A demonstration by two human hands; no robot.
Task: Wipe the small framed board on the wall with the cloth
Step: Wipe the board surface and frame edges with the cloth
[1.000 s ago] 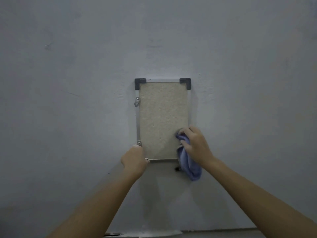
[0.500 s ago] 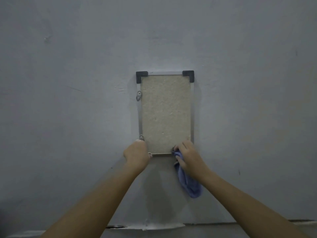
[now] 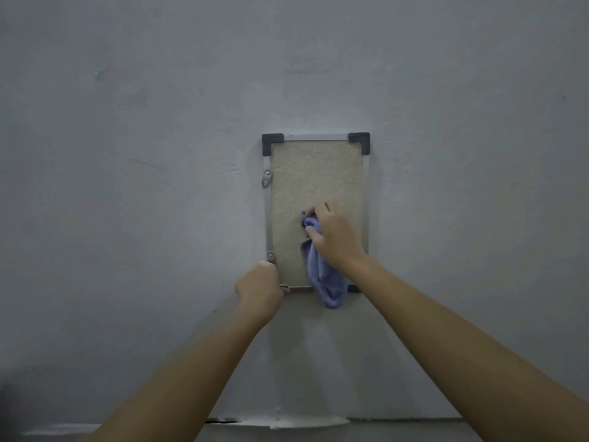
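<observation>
Head view: right hand [image 3: 334, 234] fingers [image 3: 320, 208] are curled and bunched around a blue cloth [image 3: 322, 272], pressing the wad flat against the lower middle of the board [image 3: 315, 186]. The loose tail of the cloth hangs past the bottom edge of the frame. Left hand [image 3: 259, 290] is closed on the frame's bottom-left corner; its fingers are hidden behind the knuckles, so I cannot tell exactly how they pinch.

The board hangs on the grey wall [image 3: 127, 186], upright, speckled beige panel in a thin metal frame with dark corner caps [image 3: 272, 143].

Risks, as I judge them:
- Only 2 small metal brackets [image 3: 267, 178] show on the left rail, none visible on the right. A hard sideways stroke could pivot or unseat the board if the left hand slips.
- The rough panel may snag the cloth and drag it out of the grip.
- The dangling tail could catch on the bottom-right cap [image 3: 353, 288], which it is partly covering.
- The upper half needs a longer reach, so less pressure control.

Nothing else blocks the strokes; a floor strip [image 3: 287, 421] runs well below.
</observation>
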